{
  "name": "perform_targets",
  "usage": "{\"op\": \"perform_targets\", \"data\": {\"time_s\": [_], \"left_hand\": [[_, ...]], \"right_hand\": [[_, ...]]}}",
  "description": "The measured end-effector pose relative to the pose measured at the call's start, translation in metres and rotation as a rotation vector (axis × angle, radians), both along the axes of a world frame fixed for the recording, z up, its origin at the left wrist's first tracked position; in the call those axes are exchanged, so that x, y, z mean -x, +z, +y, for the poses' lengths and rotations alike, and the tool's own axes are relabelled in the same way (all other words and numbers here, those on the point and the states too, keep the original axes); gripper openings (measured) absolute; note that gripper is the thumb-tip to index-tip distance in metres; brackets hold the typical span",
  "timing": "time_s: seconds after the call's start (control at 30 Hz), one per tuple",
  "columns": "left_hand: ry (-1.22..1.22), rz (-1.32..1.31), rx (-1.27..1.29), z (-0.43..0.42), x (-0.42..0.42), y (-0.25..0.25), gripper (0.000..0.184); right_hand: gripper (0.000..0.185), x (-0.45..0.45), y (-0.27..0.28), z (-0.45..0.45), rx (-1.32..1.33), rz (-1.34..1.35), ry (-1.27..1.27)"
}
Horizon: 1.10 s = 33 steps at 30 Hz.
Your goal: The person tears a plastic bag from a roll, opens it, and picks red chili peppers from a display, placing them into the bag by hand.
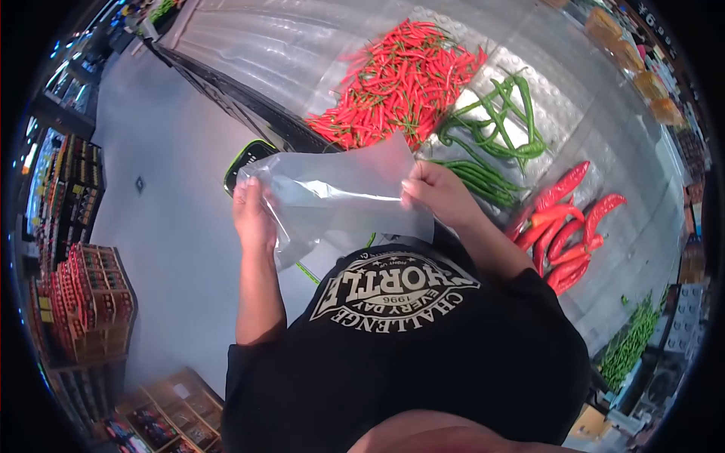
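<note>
A clear plastic bag is stretched between my two hands in front of my chest. My left hand pinches its left edge, thumb on top. At the right edge my right hand grips the bag between thumb and fingers. Just beyond the bag lies a heap of small red chili peppers. Long green peppers rest to the right of that heap, close to my right hand. Large red peppers lie beside my right forearm. Partly behind the bag's left end is a dark device with a green rim.
The produce stand has a black edge running diagonally at the left. Beyond it is grey floor. Shelves of goods and stacked red items stand far left, crates lower left. Green produce lies at the lower right.
</note>
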State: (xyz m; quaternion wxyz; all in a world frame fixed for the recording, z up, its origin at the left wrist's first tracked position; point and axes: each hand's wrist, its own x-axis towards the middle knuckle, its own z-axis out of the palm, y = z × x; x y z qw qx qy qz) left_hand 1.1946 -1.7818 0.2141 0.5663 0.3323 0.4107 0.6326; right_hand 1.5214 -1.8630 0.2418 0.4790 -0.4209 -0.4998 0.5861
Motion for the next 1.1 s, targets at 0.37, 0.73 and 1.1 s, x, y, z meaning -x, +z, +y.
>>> {"op": "perform_targets", "data": {"time_s": [0.37, 0.73, 1.1], "left_hand": [[-0.223, 0.874, -0.587, -0.007, -0.038, 0.026, 0.054], [-1.155, 0.199, -0.071, 0.05, -0.059, 0.004, 0.029], [-0.857, 0.372, -0.194, 0.048, -0.066, 0.024, 0.015]], "right_hand": [[0.009, 0.059, 0.004, 0.027, 0.076, 0.255, 0.06], [0.015, 0.056, 0.02, 0.029, 0.129, -0.033, 0.188], [0.013, 0.04, 0.012, 0.032, 0.1, -0.139, 0.111]]}}
